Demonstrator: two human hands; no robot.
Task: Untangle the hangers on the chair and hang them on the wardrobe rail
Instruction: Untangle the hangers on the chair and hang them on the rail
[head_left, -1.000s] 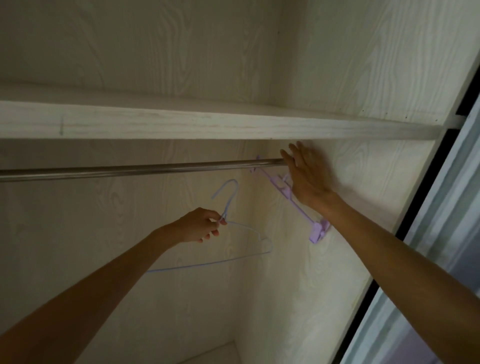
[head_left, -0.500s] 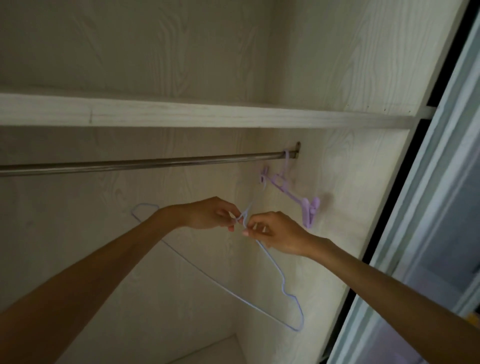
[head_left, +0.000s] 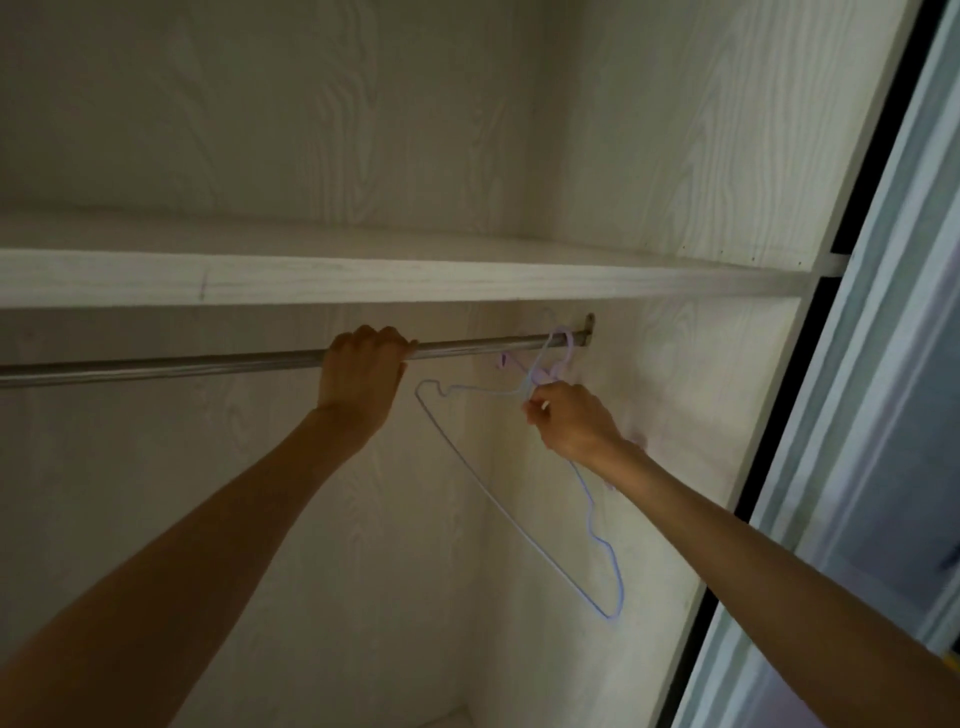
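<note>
Narrow gap between shelf (head_left: 395, 278) and rail (head_left: 156, 364), left hand (head_left: 361, 371) gripping the rail mid-span. Right end crowded: purple hanger (head_left: 563, 353) beside the bracket (head_left: 588, 326), blue wire hanger (head_left: 467, 462) held tilted by right hand (head_left: 569, 421), side wall (head_left: 691, 415) close behind. Rail bare left of the left hand, open room below.

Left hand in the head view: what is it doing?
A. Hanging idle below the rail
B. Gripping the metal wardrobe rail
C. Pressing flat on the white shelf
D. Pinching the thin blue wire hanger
B: the left hand has its fingers curled over the metal wardrobe rail, while the right hand holds the thin blue wire hanger.
</note>
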